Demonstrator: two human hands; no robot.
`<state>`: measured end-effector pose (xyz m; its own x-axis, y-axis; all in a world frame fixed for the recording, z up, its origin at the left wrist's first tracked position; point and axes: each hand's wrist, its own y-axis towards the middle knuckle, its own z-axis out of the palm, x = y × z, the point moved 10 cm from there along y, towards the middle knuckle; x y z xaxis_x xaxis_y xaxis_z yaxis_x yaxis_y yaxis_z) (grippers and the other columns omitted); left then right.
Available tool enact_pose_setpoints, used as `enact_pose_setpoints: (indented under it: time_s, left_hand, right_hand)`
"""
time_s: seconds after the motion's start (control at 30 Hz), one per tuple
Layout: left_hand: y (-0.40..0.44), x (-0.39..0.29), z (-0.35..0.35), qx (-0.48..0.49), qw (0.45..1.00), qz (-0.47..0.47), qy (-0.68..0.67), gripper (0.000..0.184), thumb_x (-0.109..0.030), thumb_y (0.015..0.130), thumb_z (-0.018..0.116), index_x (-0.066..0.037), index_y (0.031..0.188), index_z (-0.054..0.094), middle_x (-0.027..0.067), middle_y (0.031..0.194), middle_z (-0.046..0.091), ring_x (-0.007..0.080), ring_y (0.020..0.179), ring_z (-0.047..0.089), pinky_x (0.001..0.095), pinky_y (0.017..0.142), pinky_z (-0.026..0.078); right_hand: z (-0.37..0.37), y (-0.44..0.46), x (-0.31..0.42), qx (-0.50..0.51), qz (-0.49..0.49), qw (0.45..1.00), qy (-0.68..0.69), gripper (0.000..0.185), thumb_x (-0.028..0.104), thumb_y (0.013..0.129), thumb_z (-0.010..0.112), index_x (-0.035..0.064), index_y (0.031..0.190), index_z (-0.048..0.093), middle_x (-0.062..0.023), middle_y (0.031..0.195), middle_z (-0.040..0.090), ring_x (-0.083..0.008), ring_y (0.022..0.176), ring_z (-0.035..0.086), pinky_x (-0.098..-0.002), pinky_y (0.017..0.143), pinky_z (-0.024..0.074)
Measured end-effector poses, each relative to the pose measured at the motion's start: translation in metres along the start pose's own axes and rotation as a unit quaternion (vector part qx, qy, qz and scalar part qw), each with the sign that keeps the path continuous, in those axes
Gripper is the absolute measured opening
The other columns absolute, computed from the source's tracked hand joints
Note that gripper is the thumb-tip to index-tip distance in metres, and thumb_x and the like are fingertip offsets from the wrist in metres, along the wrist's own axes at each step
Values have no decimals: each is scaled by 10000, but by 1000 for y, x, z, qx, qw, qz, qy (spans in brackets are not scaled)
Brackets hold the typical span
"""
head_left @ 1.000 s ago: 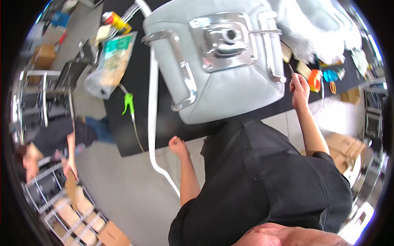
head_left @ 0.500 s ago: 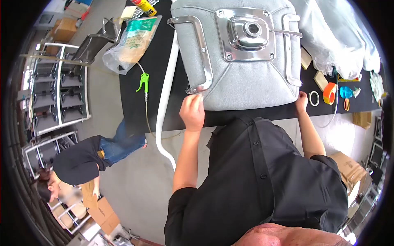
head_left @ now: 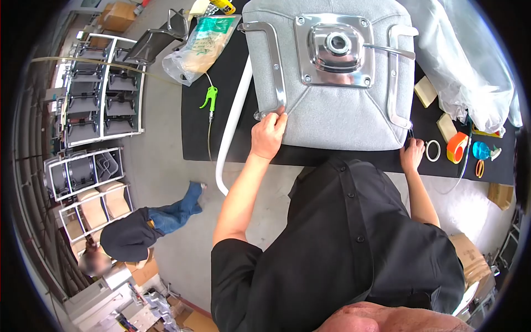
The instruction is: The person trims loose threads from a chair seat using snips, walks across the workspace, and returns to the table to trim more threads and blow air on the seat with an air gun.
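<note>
A grey upholstered seat (head_left: 343, 119) lies on the black-covered table (head_left: 310, 156), its metal base plate (head_left: 336, 50) facing up and a curved metal armrest bracket on each side. My left hand (head_left: 268, 133) is closed at the lower end of the left bracket (head_left: 272, 63), by the seat's lower left corner. Beyond the lower right corner, near the end of the right bracket (head_left: 393, 83), my right hand (head_left: 412, 155) is closed round a thin dark tool (head_left: 411, 133), of which only the narrow end shows.
A green air gun (head_left: 209, 98) and a white tube (head_left: 235, 122) are left of the seat. Orange tape (head_left: 457, 147), a white ring (head_left: 432, 150), a blue spray bottle (head_left: 481, 150) and plastic wrap (head_left: 470, 72) lie right. Another person (head_left: 130, 235) bends over boxes at the lower left.
My left hand has risen to the seat's left bracket from lower down. My right hand has come down beside the seat's lower right corner. The view has shifted, and the other person is bent lower.
</note>
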<state>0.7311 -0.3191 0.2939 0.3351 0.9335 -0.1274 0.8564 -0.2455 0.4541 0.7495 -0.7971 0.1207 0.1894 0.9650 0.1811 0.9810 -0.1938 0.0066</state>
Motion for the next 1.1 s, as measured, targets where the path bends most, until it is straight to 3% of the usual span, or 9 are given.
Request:
enact_pose_setpoints:
  time_s: [0.23, 0.47, 0.53, 0.6, 0.7, 0.77, 0.9, 1.07, 1.1]
  left_hand:
    - [10, -9, 9, 43, 995, 9, 90, 27, -84, 807, 639, -97, 830, 637, 41, 765, 529, 191, 664, 619, 329, 549, 495]
    - [-30, 4, 3, -48, 981, -177, 58, 53, -102, 879, 586, -75, 884, 540, 80, 843, 550, 316, 771, 611, 443, 613, 497]
    - [-90, 25, -16, -150, 913, -377, 49, 31, -96, 909, 560, -67, 904, 549, 106, 877, 572, 369, 800, 602, 477, 661, 480]
    - [-169, 26, -4, -149, 878, -452, 52, 152, -169, 959, 511, -33, 932, 573, 175, 903, 606, 420, 820, 600, 502, 724, 475]
    - [-315, -4, 54, 95, 745, -659, 45, 233, -188, 974, 491, 6, 913, 605, 274, 891, 637, 439, 873, 614, 516, 752, 479]
    - [-442, -45, 123, 340, 708, -619, 20, 207, -164, 912, 548, 13, 987, 623, 266, 1011, 665, 419, 1030, 634, 479, 894, 510]
    - [-523, -137, 87, 443, 456, -766, -93, 307, -169, 912, 534, -17, 1149, 655, 223, 1256, 625, 372, 1200, 588, 456, 999, 487]
    - [-553, -153, 86, 296, 495, -810, -107, 436, -354, 993, 434, -14, 1174, 639, 221, 1266, 616, 391, 1226, 561, 487, 1029, 455]
    - [-560, -145, 90, 234, 508, -826, -71, 498, -440, 962, 495, 7, 1088, 675, 247, 1164, 658, 434, 1109, 612, 520, 944, 489]
  right_hand:
    - [9, -38, 35, 128, -126, 976, 120, 205, 74, 752, 721, 32, 916, 606, -160, 1001, 550, -366, 1012, 552, -450, 870, 470]
    - [49, -58, 74, 314, -192, 890, 268, 136, 87, 764, 692, -2, 851, 634, -182, 860, 650, -369, 794, 648, -442, 727, 522]
    - [56, -59, 82, 334, -211, 877, 273, 145, 101, 762, 697, 7, 846, 625, -175, 835, 651, -369, 758, 650, -439, 704, 517]
    - [65, -68, 103, 371, -284, 841, 272, 142, 115, 769, 694, 18, 833, 614, -164, 812, 645, -368, 771, 647, -443, 709, 510]
    - [71, -74, 133, 390, -329, 819, 264, 150, 132, 772, 692, 23, 828, 606, -156, 793, 643, -373, 784, 647, -446, 712, 508]
    - [75, -84, 158, 395, -368, 805, 248, 159, 142, 768, 695, 24, 832, 611, -162, 815, 651, -370, 788, 651, -441, 716, 512]
    - [88, -102, 207, 420, -423, 768, 235, 181, 161, 765, 695, 25, 873, 644, -167, 868, 657, -358, 844, 657, -436, 744, 524]
    - [74, -138, 302, 348, -550, 728, 214, 217, 144, 730, 737, 14, 870, 633, -166, 878, 608, -351, 862, 636, -424, 752, 524]
    - [71, -146, 319, 353, -563, 716, 212, 234, 155, 734, 729, 5, 883, 629, -177, 908, 607, -372, 893, 628, -437, 780, 518]
